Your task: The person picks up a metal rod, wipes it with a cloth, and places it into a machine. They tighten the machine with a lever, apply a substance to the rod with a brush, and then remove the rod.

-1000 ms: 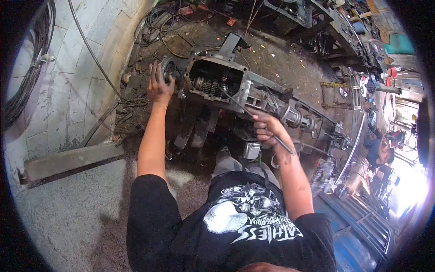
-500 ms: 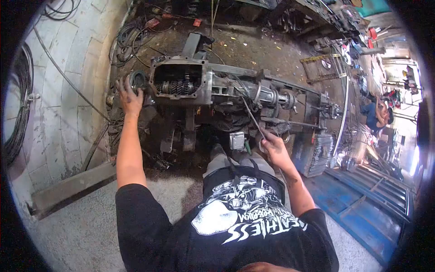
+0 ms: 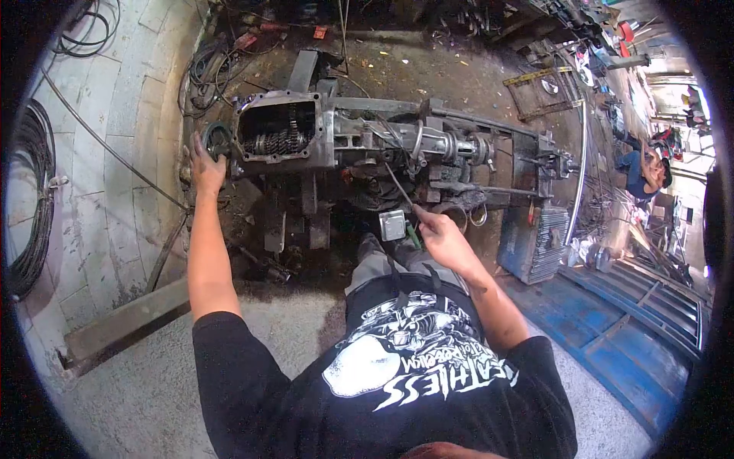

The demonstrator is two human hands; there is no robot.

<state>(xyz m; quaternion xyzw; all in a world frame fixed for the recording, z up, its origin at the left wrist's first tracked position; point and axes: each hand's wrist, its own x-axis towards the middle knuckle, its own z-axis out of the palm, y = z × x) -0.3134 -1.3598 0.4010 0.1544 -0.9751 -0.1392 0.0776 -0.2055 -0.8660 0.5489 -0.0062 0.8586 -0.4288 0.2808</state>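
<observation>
My left hand (image 3: 207, 173) grips the edge of a dark round flange (image 3: 219, 138) at the left end of an open gearbox housing (image 3: 327, 131), thumb on the lower rim and fingers along the outer side. Inside the housing, a row of toothed gears (image 3: 283, 143) shows through its large opening. Closed around a long thin metal rod (image 3: 399, 183), my right hand (image 3: 443, 237) is in front of the shaft section. The rod's tip points up and left towards the underside of the casing. Part of the rod is hidden by the hand.
A metal frame (image 3: 501, 128) extends right of the gearbox. Near my knees are a pale square box (image 3: 392, 226) and a green handle (image 3: 414, 236). A finned block (image 3: 535, 243) and blue metal panel (image 3: 589, 325) are at right. Another person (image 3: 647, 172) sits far right.
The view has shifted, so the gearbox appears further left. My right hand has moved up and left with the rod. My left hand stays at the flange, its fingers now along the outer side.
</observation>
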